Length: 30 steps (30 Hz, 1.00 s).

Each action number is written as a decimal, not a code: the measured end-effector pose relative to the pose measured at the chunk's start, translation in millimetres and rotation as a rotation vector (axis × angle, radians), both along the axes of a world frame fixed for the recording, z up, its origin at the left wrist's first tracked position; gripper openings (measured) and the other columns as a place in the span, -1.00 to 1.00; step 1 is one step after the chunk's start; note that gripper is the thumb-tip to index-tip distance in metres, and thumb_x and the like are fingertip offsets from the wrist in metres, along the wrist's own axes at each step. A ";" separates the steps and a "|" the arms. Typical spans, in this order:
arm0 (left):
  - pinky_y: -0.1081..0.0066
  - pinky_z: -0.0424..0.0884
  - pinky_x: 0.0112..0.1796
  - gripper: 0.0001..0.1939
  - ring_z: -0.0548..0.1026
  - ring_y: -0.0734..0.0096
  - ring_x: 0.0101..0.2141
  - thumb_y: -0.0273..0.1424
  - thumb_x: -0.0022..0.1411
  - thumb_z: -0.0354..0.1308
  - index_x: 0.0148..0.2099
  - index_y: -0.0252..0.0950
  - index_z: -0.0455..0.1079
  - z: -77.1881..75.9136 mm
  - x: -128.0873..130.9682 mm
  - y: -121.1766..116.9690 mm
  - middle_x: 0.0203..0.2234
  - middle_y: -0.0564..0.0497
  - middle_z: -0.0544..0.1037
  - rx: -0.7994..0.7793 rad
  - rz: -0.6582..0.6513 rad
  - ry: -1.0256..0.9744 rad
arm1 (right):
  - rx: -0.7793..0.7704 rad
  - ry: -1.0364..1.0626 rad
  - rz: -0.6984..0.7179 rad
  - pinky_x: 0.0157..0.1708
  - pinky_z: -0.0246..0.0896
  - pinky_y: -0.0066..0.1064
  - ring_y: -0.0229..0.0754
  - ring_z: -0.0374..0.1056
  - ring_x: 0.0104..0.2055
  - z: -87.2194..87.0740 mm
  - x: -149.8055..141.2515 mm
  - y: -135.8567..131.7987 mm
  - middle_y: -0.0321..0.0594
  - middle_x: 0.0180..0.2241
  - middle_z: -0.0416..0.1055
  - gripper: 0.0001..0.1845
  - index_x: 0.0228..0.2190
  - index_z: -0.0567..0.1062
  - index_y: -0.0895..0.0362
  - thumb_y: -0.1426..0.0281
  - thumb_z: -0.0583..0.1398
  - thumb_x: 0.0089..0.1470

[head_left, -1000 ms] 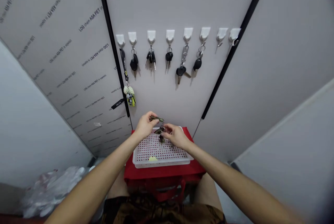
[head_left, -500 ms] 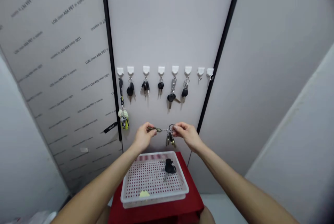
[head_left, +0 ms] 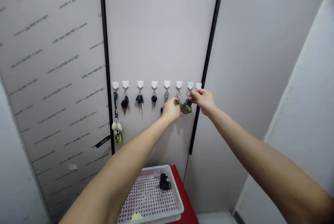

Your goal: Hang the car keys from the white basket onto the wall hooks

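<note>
A bunch of keys with an olive-green fob (head_left: 185, 109), raised from above the tray, now hangs between both hands near the end of a row of white hooks (head_left: 167, 84) on a pale grey wall panel (head_left: 161, 36). The left hand (head_left: 171, 109) and right hand (head_left: 203, 100) each pinch it, fingers closed. Below, a white-rimmed, red-based plastic tray (head_left: 175, 191) holding a black key fob (head_left: 164, 182) rests on a red surface (head_left: 186, 196).

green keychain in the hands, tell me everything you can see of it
The keychain has an olive-green oval fob and metal links. The left hand pinches one end, and the right hand holds the ring end up near the white hooks. The fob's material and any keys are hard to make out.
</note>
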<state>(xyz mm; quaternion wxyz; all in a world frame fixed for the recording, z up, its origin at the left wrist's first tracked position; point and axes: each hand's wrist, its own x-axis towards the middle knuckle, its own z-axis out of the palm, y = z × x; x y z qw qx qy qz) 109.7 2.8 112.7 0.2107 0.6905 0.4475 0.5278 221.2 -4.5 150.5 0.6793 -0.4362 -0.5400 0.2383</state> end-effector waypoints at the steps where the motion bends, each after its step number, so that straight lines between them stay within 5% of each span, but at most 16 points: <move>1: 0.49 0.27 -0.41 -0.75 0.36 0.55 -0.50 -0.58 -0.13 -0.02 -0.30 -0.32 0.25 1.6 4.1 1.0 -0.49 0.02 0.41 -0.005 0.004 0.018 | -0.005 0.005 -0.025 -0.72 0.13 -0.63 -0.47 0.19 -0.72 1.6 2.8 4.0 -0.38 -0.71 0.23 -0.90 -0.67 0.25 0.22 0.52 0.06 -0.20; 11: 0.52 0.27 -0.39 -0.72 0.36 0.54 -0.47 -0.59 -0.16 -0.02 -0.29 -0.37 0.25 -13.2 9.6 -10.9 -0.46 0.01 0.42 -0.031 -0.107 0.068 | -0.107 0.012 -0.115 -0.74 0.13 -0.58 -0.43 0.16 -0.75 -1.4 13.7 32.1 -0.36 -0.76 0.23 -0.90 -0.67 0.26 0.21 0.46 0.12 -0.27; 14: 0.52 0.28 -0.40 -0.71 0.35 0.56 -0.48 -0.57 -0.17 0.00 -0.28 -0.38 0.25 -33.5 -6.8 -16.3 -0.45 -0.01 0.41 -0.059 -0.125 0.104 | -0.124 -0.064 -0.158 -0.68 0.15 -0.55 -0.39 0.20 -0.69 -6.0 18.2 36.7 -0.30 -0.70 0.27 -0.91 -0.60 0.31 0.23 0.43 0.09 -0.25; 17: 0.53 0.28 -0.41 -0.73 0.35 0.56 -0.48 -0.56 -0.16 0.00 -0.29 -0.39 0.26 -72.4 -31.8 -23.6 -0.43 -0.02 0.41 -0.167 -0.141 0.154 | 0.008 -0.197 -0.349 -0.51 0.18 -0.48 -0.36 0.25 -0.56 -22.6 21.7 32.2 -0.25 -0.55 0.32 -0.83 -0.47 0.33 0.22 0.46 0.04 -0.23; 19: 0.53 0.28 -0.41 -0.75 0.35 0.55 -0.47 -0.56 -0.15 0.00 -0.30 -0.39 0.26 -107.6 -51.3 -29.5 -0.43 -0.03 0.41 -0.272 -0.133 0.179 | 0.143 -0.311 -0.488 -0.38 0.14 -0.43 -0.34 0.24 -0.45 -46.0 18.7 22.4 -0.22 -0.42 0.31 -0.76 -0.39 0.32 0.20 0.47 0.01 -0.23; 21: 0.52 0.28 -0.40 -0.76 0.35 0.54 -0.46 -0.57 -0.15 0.00 -0.32 -0.39 0.27 -146.2 -70.0 -36.0 -0.44 -0.03 0.41 -0.381 -0.109 0.192 | 0.208 -0.468 -0.481 -0.34 0.11 -0.42 -0.32 0.22 -0.39 -80.7 8.6 7.2 -0.19 -0.33 0.28 -0.72 -0.34 0.30 0.19 0.48 -0.01 -0.21; 26: 0.49 0.27 -0.37 -0.78 0.36 0.53 -0.45 -0.57 -0.16 0.00 -0.35 -0.40 0.28 -225.4 -98.7 -53.7 -0.48 -0.01 0.42 -0.553 -0.042 0.217 | -0.088 -1.130 0.184 -0.32 0.07 -0.44 -0.28 0.21 -0.37 -190.1 -35.8 -37.7 -0.22 -0.44 0.34 -0.77 -0.42 0.37 0.16 0.48 -0.02 -0.18; 30: 0.49 0.27 -0.37 -0.78 0.36 0.55 -0.47 -0.58 -0.17 -0.01 -0.35 -0.42 0.27 -251.9 -104.1 -61.1 -0.51 -0.01 0.42 -0.576 -0.069 0.221 | -0.229 -1.535 0.276 -0.32 0.00 -0.31 -0.12 0.15 -0.27 -245.6 -57.2 -48.7 -0.14 -0.38 0.34 -0.78 -0.43 0.38 0.17 0.51 0.01 -0.21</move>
